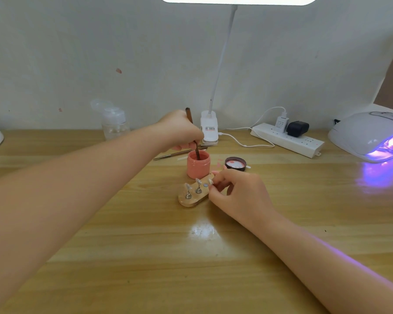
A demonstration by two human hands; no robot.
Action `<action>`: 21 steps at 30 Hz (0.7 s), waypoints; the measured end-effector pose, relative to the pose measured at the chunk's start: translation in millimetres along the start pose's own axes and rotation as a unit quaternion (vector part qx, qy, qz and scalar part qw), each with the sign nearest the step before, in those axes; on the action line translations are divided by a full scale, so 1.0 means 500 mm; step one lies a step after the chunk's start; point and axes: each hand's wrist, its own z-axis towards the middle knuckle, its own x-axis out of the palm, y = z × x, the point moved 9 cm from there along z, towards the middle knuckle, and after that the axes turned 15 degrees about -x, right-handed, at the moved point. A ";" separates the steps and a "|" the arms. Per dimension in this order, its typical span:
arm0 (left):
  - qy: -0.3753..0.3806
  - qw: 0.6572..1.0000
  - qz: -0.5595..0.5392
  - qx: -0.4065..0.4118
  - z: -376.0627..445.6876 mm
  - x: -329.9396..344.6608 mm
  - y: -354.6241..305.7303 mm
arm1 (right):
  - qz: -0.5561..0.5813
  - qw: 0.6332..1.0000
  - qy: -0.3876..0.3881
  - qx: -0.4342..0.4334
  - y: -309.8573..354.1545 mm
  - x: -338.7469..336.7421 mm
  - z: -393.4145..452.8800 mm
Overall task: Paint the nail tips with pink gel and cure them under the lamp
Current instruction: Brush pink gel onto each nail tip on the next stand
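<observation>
Brush stands nearly upright in the left hand, handle tipped slightly away and left, bristle end down inside the open pink jar; fingers curl round the shaft just above the jar's mouth; right hand pinches the near-right edge of the wooden holder, fingers bent onto it; holder's long axis runs from near-left to far-right, its far end touching the jar; two metal stands with clear tips rise from it, just left of the right fingers; jar lid lies upturned just beyond the right hand; thin metal tools lie flat under the left hand, behind the jar; power strip sits well beyond the right hand; curing lamp glows violet far to its right; clip lamp stands just behind the left hand; clear bottle to that hand's left.
</observation>
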 end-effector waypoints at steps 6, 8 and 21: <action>0.042 0.994 -0.078 -0.058 0.009 0.009 0.034 | 0.002 1.000 -0.003 -0.018 0.008 -0.002 0.001; 0.044 0.984 -0.146 -0.091 0.011 -0.009 0.055 | 0.000 1.000 0.001 -0.017 0.007 -0.001 0.001; 0.113 0.894 -0.383 -0.203 -0.003 -0.021 0.198 | -0.007 1.000 0.007 -0.009 0.003 0.002 0.000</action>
